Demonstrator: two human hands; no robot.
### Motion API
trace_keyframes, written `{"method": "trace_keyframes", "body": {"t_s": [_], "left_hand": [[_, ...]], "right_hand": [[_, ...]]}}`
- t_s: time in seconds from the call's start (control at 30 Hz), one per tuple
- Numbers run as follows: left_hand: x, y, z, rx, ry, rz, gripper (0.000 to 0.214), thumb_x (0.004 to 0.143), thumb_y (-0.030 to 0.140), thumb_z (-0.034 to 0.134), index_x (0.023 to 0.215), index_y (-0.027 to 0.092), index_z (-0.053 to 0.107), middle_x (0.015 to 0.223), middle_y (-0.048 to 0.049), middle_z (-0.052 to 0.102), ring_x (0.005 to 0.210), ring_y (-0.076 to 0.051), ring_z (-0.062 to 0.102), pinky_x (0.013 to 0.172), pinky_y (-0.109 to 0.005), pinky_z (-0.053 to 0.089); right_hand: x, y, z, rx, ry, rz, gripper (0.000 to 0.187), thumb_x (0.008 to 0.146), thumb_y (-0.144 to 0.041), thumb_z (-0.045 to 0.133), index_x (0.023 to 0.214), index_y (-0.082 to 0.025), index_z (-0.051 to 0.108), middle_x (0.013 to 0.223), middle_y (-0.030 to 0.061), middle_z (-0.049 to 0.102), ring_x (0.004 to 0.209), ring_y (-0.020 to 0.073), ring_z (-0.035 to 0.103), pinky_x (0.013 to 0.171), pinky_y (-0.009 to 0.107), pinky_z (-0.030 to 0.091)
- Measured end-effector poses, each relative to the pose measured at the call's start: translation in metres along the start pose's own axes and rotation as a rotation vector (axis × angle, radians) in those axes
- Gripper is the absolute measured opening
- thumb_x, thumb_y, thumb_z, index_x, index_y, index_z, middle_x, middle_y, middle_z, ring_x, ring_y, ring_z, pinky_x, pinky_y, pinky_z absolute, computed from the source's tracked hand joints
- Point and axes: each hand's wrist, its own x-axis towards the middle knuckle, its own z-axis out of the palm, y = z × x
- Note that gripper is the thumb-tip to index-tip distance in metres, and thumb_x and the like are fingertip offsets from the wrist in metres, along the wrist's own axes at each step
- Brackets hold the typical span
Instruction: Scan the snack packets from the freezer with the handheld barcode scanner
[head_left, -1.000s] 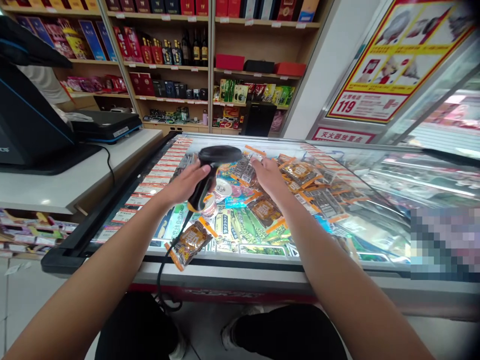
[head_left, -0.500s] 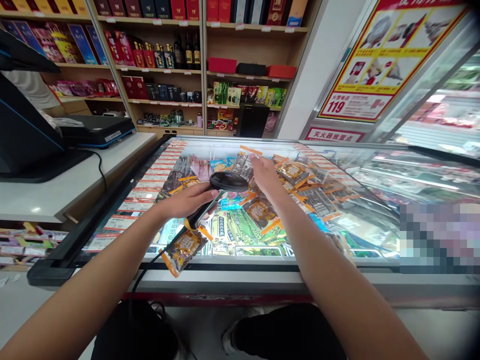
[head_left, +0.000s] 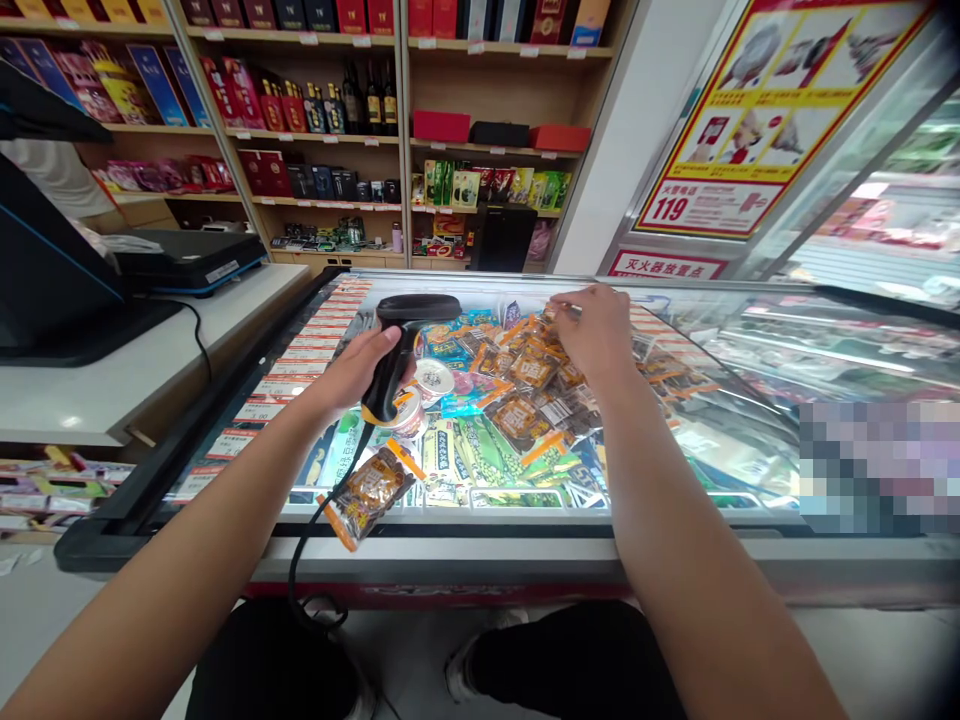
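My left hand (head_left: 358,368) is closed round the grip of a black barcode scanner (head_left: 409,330), whose head is level over the glass lid of a chest freezer (head_left: 480,550). Its black cable (head_left: 307,560) hangs down over the freezer's front edge. My right hand (head_left: 592,330) reaches to the far side of a pile of orange-edged snack packets (head_left: 525,385) on the glass, fingers curled and pinching at one packet. One brown packet (head_left: 367,492) lies apart near the front edge.
A white counter (head_left: 112,390) with a black till screen (head_left: 45,270) stands at the left. Shelves of boxes and bottles (head_left: 337,100) fill the back wall. A red and yellow poster (head_left: 757,110) hangs at the right. My legs in dark trousers show below the freezer.
The scanner went down flat toward the packets, then came back up to upright. My right hand moved right and farther back across the pile, onto another packet.
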Motion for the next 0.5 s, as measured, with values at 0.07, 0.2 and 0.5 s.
{"method": "trace_keyframes", "body": {"t_s": [0.07, 0.2, 0.5], "left_hand": [[0.002, 0.004, 0.0, -0.021, 0.021, 0.027, 0.061, 0.083, 0.078, 0.063, 0.085, 0.017, 0.06, 0.06, -0.0023, 0.061, 0.049, -0.012, 0.051, 0.044, -0.023, 0.04], [0.003, 0.01, -0.002, -0.016, 0.102, 0.024, 0.061, 0.081, 0.079, 0.062, 0.078, 0.018, 0.059, 0.058, -0.003, 0.06, 0.046, -0.012, 0.05, 0.042, -0.023, 0.038], [0.005, 0.011, -0.012, -0.079, 0.241, 0.023, 0.055, 0.091, 0.073, 0.058, 0.09, 0.018, 0.062, 0.059, -0.0011, 0.062, 0.048, -0.012, 0.055, 0.044, -0.022, 0.042]], "right_hand": [[-0.003, 0.0, 0.002, -0.096, -0.183, 0.018, 0.03, 0.096, -0.04, 0.066, 0.111, -0.023, 0.084, 0.114, 0.0187, 0.07, 0.119, 0.0442, 0.057, 0.101, 0.059, 0.046], [-0.008, -0.016, 0.007, -0.169, -0.349, 0.028, 0.044, 0.093, -0.06, 0.065, 0.108, -0.023, 0.085, 0.12, 0.0199, 0.069, 0.124, 0.0491, 0.054, 0.104, 0.066, 0.041], [-0.066, -0.13, 0.041, 0.258, -0.435, -0.561, 0.049, 0.103, -0.046, 0.062, 0.146, -0.022, 0.065, 0.148, 0.0135, 0.064, 0.14, 0.0347, 0.054, 0.118, 0.051, 0.045]]}}
